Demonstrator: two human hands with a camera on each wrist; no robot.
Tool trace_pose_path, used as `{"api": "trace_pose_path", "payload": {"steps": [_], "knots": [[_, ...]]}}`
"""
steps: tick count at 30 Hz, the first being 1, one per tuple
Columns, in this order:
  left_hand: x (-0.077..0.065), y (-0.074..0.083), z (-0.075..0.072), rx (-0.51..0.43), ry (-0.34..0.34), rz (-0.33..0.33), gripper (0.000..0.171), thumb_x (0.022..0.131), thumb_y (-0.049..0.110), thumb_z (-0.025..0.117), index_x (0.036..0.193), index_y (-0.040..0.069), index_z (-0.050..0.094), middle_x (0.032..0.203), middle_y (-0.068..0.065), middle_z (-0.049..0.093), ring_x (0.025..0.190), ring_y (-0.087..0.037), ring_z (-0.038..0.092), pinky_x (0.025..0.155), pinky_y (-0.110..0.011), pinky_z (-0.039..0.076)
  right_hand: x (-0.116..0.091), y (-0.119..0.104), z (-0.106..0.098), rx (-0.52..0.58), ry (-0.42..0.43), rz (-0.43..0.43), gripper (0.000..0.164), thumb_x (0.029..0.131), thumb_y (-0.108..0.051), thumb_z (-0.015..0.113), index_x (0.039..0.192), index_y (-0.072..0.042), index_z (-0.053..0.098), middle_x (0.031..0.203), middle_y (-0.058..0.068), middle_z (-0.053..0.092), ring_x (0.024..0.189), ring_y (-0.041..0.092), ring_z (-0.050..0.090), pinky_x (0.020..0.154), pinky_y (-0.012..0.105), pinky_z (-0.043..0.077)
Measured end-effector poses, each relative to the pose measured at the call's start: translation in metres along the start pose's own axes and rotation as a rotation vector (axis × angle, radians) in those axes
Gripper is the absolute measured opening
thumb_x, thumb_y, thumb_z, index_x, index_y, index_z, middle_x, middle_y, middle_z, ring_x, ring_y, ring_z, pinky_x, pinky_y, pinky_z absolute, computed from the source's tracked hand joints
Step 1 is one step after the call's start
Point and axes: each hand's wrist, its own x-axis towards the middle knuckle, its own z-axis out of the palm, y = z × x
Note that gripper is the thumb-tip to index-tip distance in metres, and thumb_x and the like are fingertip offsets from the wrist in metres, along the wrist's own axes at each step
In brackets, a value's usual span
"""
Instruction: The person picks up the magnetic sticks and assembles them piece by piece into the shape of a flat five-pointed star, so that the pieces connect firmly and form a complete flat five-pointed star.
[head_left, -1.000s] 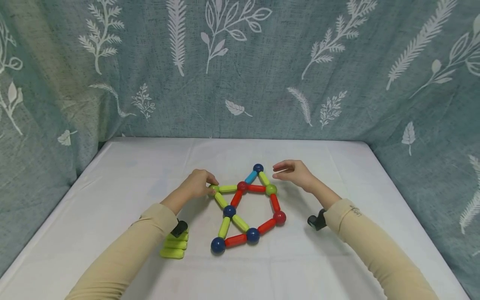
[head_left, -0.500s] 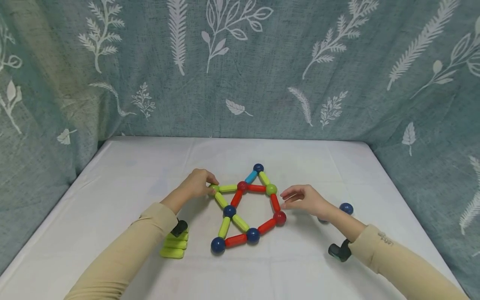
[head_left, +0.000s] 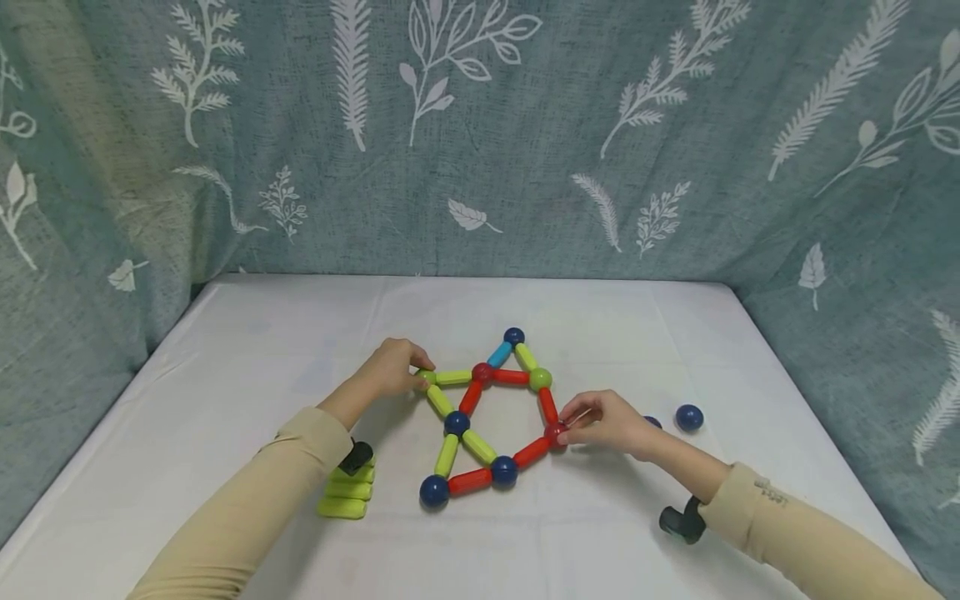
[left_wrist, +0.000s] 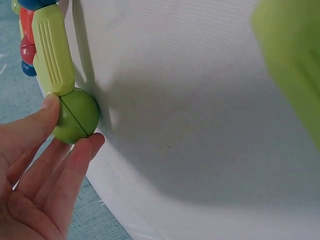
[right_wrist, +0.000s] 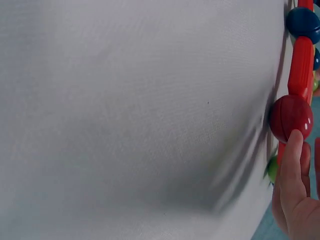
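A flat frame of magnetic sticks and balls lies mid-table, its rods lime, red and one blue (head_left: 499, 354). At its left corner my left hand (head_left: 393, 368) pinches a green ball (left_wrist: 79, 117) between thumb and fingertips; a lime stick (left_wrist: 52, 50) runs from that ball. On the opposite side, my right hand (head_left: 609, 423) has its thumb and fingers at a red ball (right_wrist: 290, 119), where two red sticks meet. Dark blue balls (head_left: 505, 472) mark several other joints, and another green ball (head_left: 540, 379) sits at the upper right.
Several spare lime sticks (head_left: 345, 507) lie side by side under the left forearm. Two loose blue balls rest at the right: one in the open (head_left: 689, 418), the other partly behind the right wrist. A patterned curtain (head_left: 480, 142) hangs behind the white table (head_left: 637, 533).
My right hand has come down from beside the top of the frame to the red ball at its right, uncovering loose blue balls. The left hand stays on the green ball.
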Motion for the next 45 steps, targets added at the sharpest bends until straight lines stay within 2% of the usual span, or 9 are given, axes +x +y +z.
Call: {"api": "trace_pose_path", "payload": {"steps": [9, 19, 25, 33, 37, 41, 45], "knots": [[0.0, 0.001, 0.0, 0.011, -0.006, 0.007, 0.02, 0.079, 0.009, 0.071, 0.097, 0.002, 0.07, 0.101, -0.011, 0.067, 0.101, -0.03, 0.057, 0.085, -0.041, 0.046, 0.003, 0.0, 0.01, 0.044, 0.052, 0.084, 0.026, 0.075, -0.014, 0.075, 0.093, 0.001, 0.062, 0.08, 0.004, 0.061, 0.07, 0.015, 0.06, 0.063, 0.031, 0.053], [-0.002, 0.0, 0.001, 0.008, -0.006, -0.025, 0.021, 0.079, 0.008, 0.071, 0.099, 0.001, 0.069, 0.102, -0.013, 0.066, 0.101, -0.029, 0.057, 0.085, -0.04, 0.046, 0.008, 0.002, 0.018, 0.001, 0.12, 0.099, 0.02, 0.075, -0.013, 0.075, 0.084, -0.002, 0.061, 0.071, 0.002, 0.061, 0.061, 0.012, 0.058, 0.057, 0.029, 0.052], [-0.005, 0.003, 0.001, 0.04, -0.036, -0.009, 0.019, 0.078, 0.009, 0.072, 0.096, 0.001, 0.069, 0.099, -0.011, 0.067, 0.099, -0.028, 0.058, 0.085, -0.039, 0.047, 0.012, 0.001, 0.013, -0.032, 0.13, 0.131, 0.018, 0.075, -0.013, 0.075, 0.082, -0.003, 0.062, 0.07, 0.002, 0.061, 0.059, 0.012, 0.057, 0.056, 0.029, 0.052], [-0.018, 0.006, -0.001, 0.031, -0.113, 0.039, 0.018, 0.077, 0.011, 0.073, 0.092, 0.001, 0.069, 0.093, -0.01, 0.068, 0.094, -0.028, 0.06, 0.083, -0.039, 0.048, 0.025, 0.0, -0.003, -0.041, 0.201, 0.19, 0.022, 0.076, -0.011, 0.074, 0.091, 0.0, 0.064, 0.075, 0.005, 0.06, 0.064, 0.014, 0.058, 0.06, 0.028, 0.053], [-0.025, 0.011, 0.0, 0.044, -0.137, 0.081, 0.018, 0.076, 0.01, 0.074, 0.089, -0.001, 0.069, 0.087, -0.008, 0.067, 0.087, -0.025, 0.061, 0.078, -0.036, 0.049, 0.035, -0.001, -0.009, -0.011, 0.233, 0.224, 0.025, 0.077, -0.011, 0.073, 0.096, 0.002, 0.064, 0.081, 0.008, 0.059, 0.067, 0.014, 0.058, 0.064, 0.028, 0.053], [-0.032, 0.018, 0.003, 0.083, -0.154, 0.107, 0.016, 0.073, 0.011, 0.076, 0.081, 0.0, 0.068, 0.074, -0.003, 0.064, 0.071, -0.016, 0.057, 0.067, -0.029, 0.049, 0.046, -0.002, -0.012, 0.028, 0.251, 0.26, 0.029, 0.078, -0.011, 0.072, 0.102, 0.003, 0.063, 0.09, 0.011, 0.058, 0.071, 0.015, 0.059, 0.067, 0.028, 0.053], [-0.04, 0.028, 0.009, 0.103, -0.18, 0.089, 0.016, 0.07, 0.013, 0.079, 0.072, 0.004, 0.066, 0.062, 0.002, 0.056, 0.059, -0.011, 0.048, 0.056, -0.024, 0.043, 0.058, -0.002, -0.013, 0.055, 0.259, 0.281, 0.032, 0.079, -0.011, 0.071, 0.106, 0.002, 0.062, 0.098, 0.014, 0.058, 0.075, 0.017, 0.059, 0.07, 0.028, 0.053]]}}
